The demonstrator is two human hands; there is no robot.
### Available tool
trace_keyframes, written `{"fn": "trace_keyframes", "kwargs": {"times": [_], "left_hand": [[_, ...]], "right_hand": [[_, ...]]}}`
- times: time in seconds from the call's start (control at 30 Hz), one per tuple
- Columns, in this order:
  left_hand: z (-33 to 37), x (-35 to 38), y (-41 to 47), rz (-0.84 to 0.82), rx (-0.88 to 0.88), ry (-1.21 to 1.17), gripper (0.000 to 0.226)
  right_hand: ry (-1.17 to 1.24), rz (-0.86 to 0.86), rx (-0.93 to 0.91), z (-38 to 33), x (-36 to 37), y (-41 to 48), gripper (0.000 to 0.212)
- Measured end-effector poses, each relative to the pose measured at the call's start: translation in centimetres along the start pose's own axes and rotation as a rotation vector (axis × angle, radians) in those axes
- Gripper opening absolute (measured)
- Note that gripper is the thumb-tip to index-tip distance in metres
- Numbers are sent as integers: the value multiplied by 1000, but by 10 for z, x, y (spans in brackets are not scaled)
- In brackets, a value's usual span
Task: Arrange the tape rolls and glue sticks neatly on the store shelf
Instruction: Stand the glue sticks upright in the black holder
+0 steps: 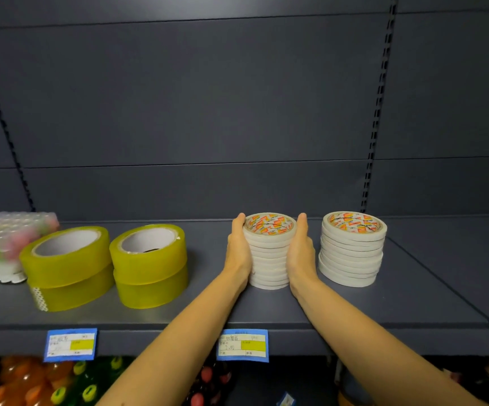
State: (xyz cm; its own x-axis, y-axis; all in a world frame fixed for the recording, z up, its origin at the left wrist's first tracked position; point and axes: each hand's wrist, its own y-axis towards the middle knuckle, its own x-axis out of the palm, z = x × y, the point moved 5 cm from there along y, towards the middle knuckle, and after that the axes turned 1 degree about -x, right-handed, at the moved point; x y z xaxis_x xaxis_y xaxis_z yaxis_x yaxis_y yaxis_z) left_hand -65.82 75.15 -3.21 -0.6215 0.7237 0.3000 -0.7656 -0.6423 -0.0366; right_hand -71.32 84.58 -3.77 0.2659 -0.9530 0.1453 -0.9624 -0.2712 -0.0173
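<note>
A stack of several thin white tape rolls [268,256] with an orange-printed core stands on the grey shelf [413,303], right of centre. My left hand [238,247] presses flat against its left side and my right hand [300,247] against its right side, fingers pointing towards the back panel. A second, similar white stack [351,250] stands just to the right, slightly uneven. Two stacks of two wide yellow tape rolls [67,268] [149,265] stand to the left. No glue sticks can be made out.
A clear-wrapped pack [0,241] lies at the far left of the shelf. Blue price tags [70,344] [242,344] hang on the shelf's front edge. Bottles [46,382] fill the lower shelf. Bare shelf lies right of the white stacks and between the yellow and white tapes.
</note>
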Motion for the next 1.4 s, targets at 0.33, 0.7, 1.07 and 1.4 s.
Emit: {"fn": "trace_keyframes", "kwargs": {"times": [0.33, 0.7, 1.07, 1.4], "left_hand": [[55, -45, -82, 202, 573, 506, 14], [55, -160, -110, 413, 494, 480, 52], [45, -168, -32, 123, 65, 60, 62], [48, -156, -14, 197, 117, 96, 44]], "right_hand": [[-96, -63, -513, -36, -9, -40, 40], [-173, -572, -305, -26, 98, -96, 37], [60, -231, 149, 20, 148, -81, 63], [-12, 11, 98, 21, 148, -66, 71]]}}
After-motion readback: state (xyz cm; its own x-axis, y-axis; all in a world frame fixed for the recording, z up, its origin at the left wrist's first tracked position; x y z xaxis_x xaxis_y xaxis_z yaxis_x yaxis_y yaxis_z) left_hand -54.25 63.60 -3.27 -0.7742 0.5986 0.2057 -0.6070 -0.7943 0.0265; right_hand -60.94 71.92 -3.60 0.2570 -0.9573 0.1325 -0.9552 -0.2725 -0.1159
